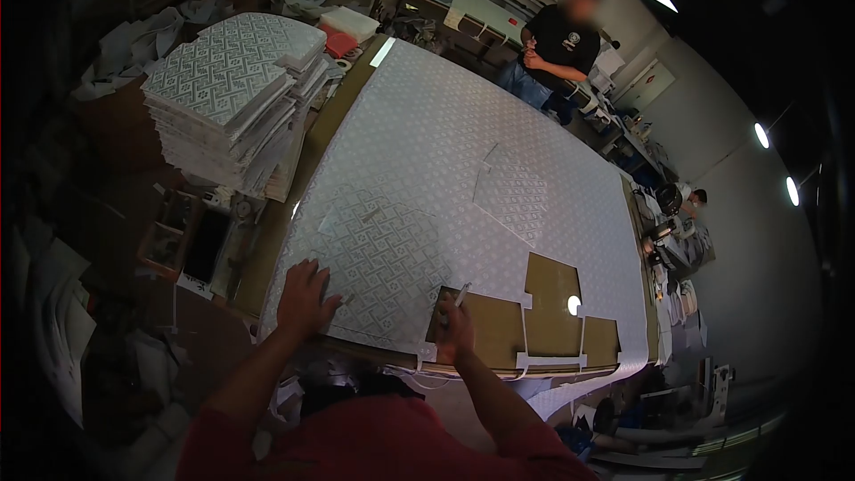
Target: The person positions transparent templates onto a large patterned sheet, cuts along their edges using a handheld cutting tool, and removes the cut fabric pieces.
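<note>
Left grip point(307, 296) lies palm-down with its fingers spread and apart; right grip point(456, 328) is closed around a slim tool point(461, 294), its tip pointing away from the person. Beneath both runs the bench point(554, 325), its near edge just on the person's side of the right grip, its left edge showing as a bare brown strip outward from the left grip. Over it spreads a pale cloth point(427, 116), leaving a broad flat stretch ahead of both grips; at the near right corner, well to the right of the right grip, the cloth hangs over the edge. Bare bench shows through cut-out gaps just right of the right grip, with narrow cloth strips crossing between them.

Left of and beyond the left grip, a tall stack of cut pieces point(233, 80) stands beside the bench. Between the two grips lies the patterned sheet point(383, 254), flat on the cloth, the left grip resting on its left side. A smaller patterned piece point(512, 194) lies ahead and right of the right grip, apart from the sheet.

Past the far edge stands a person point(570, 49), hands together; a second person point(693, 200) is farther right.

Counted: two people, one stack, one sheet, one smaller piece, three gaps, one tool.
</note>
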`<action>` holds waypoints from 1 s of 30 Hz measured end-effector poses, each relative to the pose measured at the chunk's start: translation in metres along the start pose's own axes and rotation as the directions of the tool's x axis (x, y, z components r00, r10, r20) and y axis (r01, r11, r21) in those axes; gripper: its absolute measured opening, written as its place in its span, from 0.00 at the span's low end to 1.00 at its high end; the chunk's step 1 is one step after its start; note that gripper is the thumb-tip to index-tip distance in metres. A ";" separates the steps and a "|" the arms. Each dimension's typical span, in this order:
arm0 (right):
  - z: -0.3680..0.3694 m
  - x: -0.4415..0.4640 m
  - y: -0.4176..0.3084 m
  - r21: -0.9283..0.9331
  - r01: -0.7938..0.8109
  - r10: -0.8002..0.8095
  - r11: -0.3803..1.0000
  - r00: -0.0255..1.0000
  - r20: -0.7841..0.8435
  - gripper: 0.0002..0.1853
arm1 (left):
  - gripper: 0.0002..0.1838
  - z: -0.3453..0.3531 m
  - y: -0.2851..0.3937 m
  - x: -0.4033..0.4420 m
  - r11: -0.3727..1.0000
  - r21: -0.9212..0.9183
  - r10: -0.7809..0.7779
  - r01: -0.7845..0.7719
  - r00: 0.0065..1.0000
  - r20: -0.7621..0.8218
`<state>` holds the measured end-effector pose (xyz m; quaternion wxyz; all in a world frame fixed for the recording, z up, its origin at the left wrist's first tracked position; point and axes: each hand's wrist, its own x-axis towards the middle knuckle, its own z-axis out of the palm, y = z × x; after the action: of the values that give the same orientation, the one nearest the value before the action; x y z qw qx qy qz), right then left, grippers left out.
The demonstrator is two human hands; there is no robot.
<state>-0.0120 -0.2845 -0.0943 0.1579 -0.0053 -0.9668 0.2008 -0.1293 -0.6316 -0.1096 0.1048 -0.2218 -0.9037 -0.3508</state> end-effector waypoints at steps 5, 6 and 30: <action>0.002 -0.003 0.003 0.012 -0.039 0.038 0.999 0.999 0.014 0.22 | 0.35 -0.002 0.002 -0.001 1.000 -0.015 -0.009 0.009 1.000 0.001; 0.002 -0.002 0.004 0.007 -0.024 0.024 1.000 1.000 0.002 0.22 | 0.35 -0.002 0.003 -0.001 1.000 -0.015 -0.019 0.019 1.000 0.006; -0.012 0.001 0.027 0.408 0.235 -0.252 0.882 0.968 -0.012 0.24 | 0.36 0.049 0.031 -0.009 0.900 0.279 -0.283 0.334 0.936 -0.208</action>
<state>-0.0111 -0.2547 -0.0942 0.1593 0.1531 -0.9000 0.3758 -0.1083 -0.5805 -0.1303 0.1546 -0.0268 -0.9595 -0.2338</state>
